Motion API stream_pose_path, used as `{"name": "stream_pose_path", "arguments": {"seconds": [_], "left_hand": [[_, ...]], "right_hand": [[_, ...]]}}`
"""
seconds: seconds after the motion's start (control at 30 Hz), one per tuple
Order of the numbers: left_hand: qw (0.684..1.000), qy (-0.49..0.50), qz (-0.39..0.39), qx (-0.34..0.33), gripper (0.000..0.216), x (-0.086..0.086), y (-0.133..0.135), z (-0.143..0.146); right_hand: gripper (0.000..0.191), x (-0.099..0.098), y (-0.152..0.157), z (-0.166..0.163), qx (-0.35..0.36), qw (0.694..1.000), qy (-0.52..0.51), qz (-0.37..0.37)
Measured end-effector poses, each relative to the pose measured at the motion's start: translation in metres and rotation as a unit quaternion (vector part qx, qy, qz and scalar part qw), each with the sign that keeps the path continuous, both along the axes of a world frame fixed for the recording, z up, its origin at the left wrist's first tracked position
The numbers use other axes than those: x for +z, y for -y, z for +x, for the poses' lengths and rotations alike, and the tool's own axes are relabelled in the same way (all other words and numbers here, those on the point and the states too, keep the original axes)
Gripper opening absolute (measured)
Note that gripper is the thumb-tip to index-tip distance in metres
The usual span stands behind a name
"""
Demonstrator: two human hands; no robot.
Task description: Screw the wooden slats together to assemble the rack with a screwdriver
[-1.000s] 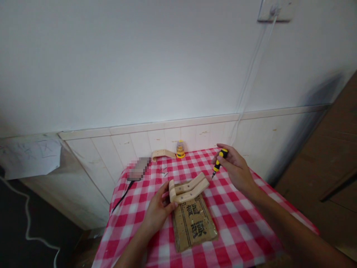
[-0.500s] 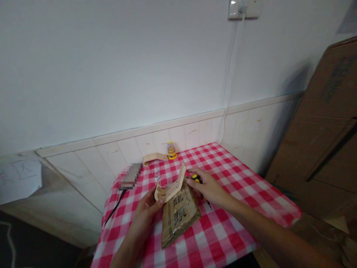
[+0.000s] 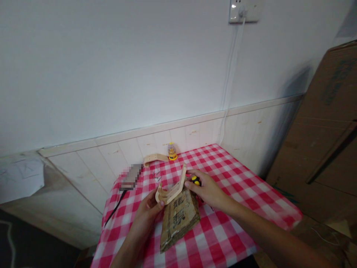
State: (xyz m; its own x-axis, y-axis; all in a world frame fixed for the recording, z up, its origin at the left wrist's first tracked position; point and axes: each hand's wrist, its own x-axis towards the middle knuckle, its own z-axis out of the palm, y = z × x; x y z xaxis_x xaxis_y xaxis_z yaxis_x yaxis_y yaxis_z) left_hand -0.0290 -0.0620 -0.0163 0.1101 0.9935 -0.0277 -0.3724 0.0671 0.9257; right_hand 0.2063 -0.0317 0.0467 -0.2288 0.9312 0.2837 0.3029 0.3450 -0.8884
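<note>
My left hand (image 3: 149, 208) grips the curled end of a light wooden bracket (image 3: 173, 188), which stands tilted on a brown block with black characters (image 3: 178, 219). My right hand (image 3: 206, 190) is closed round a black and yellow screwdriver (image 3: 196, 181), right beside the bracket's upper arm. Both rest over a table with a red and white checked cloth (image 3: 237, 193).
At the table's back edge lie a second wooden bracket (image 3: 154, 158), a small yellow screwdriver-bit holder (image 3: 172, 151), a few loose screws (image 3: 156, 175) and a blurred dark device (image 3: 131, 176) with a black cable. A white cord hangs from a wall socket (image 3: 244, 10). Brown cardboard (image 3: 326, 123) stands at right.
The right hand came down from mid-air with the screwdriver to the bracket. The left hand tipped the bracket up from lying flat. The view shifted to the right.
</note>
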Motion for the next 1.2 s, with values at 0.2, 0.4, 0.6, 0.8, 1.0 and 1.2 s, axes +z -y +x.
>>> {"name": "stream_pose_path", "arguments": {"seconds": [0.2, 0.4, 0.6, 0.8, 1.0, 1.2], "left_hand": [[0.998, -0.037, 0.035, 0.04, 0.069, -0.005, -0.002, -0.003], [0.989, -0.117, 0.057, 0.075, 0.074, -0.005, -0.003, 0.0], [0.983, -0.158, 0.059, 0.068, 0.078, -0.008, 0.002, 0.008], [0.984, -0.155, 0.046, 0.069, 0.073, -0.013, 0.001, 0.005], [0.985, -0.152, 0.046, 0.069, 0.073, -0.013, -0.001, 0.004], [0.984, -0.155, 0.051, 0.065, 0.076, -0.012, -0.001, 0.006]], "right_hand": [[0.03, -0.002, -0.007, 0.011, -0.082, 0.996, -0.023, 0.016], [0.029, 0.028, -0.004, 0.037, -0.097, 0.975, -0.193, 0.047], [0.017, 0.035, 0.009, 0.014, -0.053, 0.987, -0.063, 0.139], [0.016, 0.006, -0.004, -0.01, -0.041, 0.99, -0.069, 0.114], [0.014, 0.0, -0.008, -0.015, -0.041, 0.991, -0.04, 0.121], [0.017, 0.005, -0.012, -0.017, -0.037, 0.99, -0.001, 0.135]]}}
